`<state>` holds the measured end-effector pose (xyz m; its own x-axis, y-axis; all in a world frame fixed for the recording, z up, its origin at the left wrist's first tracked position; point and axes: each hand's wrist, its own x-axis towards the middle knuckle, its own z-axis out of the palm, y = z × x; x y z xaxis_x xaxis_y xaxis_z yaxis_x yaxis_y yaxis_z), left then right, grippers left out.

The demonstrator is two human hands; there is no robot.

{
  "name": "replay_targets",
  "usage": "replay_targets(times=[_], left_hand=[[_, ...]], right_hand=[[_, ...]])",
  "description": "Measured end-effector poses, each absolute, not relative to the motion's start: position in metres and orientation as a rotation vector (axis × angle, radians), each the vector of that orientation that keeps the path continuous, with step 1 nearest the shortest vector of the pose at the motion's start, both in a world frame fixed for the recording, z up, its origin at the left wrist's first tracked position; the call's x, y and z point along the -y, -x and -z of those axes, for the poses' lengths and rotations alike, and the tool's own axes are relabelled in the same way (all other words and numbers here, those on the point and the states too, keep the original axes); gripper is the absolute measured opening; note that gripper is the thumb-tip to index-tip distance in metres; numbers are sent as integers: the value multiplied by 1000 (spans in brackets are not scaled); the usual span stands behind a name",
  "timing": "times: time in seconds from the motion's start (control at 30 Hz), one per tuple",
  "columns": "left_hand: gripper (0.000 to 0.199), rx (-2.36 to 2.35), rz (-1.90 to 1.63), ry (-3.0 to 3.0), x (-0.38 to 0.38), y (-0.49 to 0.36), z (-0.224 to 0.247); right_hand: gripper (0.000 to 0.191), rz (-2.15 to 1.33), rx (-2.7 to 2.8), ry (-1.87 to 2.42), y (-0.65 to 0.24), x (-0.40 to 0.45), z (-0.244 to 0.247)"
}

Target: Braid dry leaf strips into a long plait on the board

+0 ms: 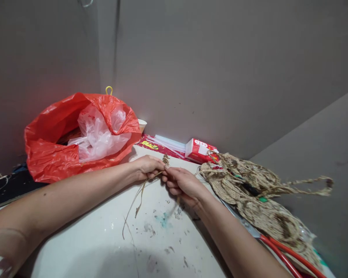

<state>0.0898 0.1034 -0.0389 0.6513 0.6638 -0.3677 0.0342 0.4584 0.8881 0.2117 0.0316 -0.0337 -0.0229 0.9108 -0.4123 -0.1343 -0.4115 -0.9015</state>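
Observation:
Over the white tabletop (110, 247), my two hands meet, fingertips close together. My left hand (147, 167) is closed in a pinch on thin, dry straw strands (142, 193), whose loose ends hang down towards me. My right hand (183, 184) pinches the same strands from the other side, its lower fingers curled in. A short twisted or braided piece (165, 158) of the same brown fibre sticks out beyond the fingertips. How the strands cross between the fingers is hidden.
At the left stands a red plastic bag (52, 154) with clear plastic inside, beside a paper cup (142, 124). A red tissue pack (201, 150) lies at the back. Coiled straw braids (266, 208) and red-handled shears (281, 251) lie at the right. Grey walls (205, 69) rise behind.

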Motion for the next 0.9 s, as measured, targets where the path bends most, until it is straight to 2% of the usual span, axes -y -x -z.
replay_targets(times=[0.27,0.47,0.9], left_hand=[[9,-744,-415,-1064,-105,-91,41],[10,-771,-431,-1080,-102,-92,41],[12,-759,-499,-1231,-98,-92,44]], right_hand=[[34,-1487,1037,1533,-229,-37,29],[35,-1403,1108,1677,-229,-38,31],[28,-1774,871,1455,-237,-40,39]])
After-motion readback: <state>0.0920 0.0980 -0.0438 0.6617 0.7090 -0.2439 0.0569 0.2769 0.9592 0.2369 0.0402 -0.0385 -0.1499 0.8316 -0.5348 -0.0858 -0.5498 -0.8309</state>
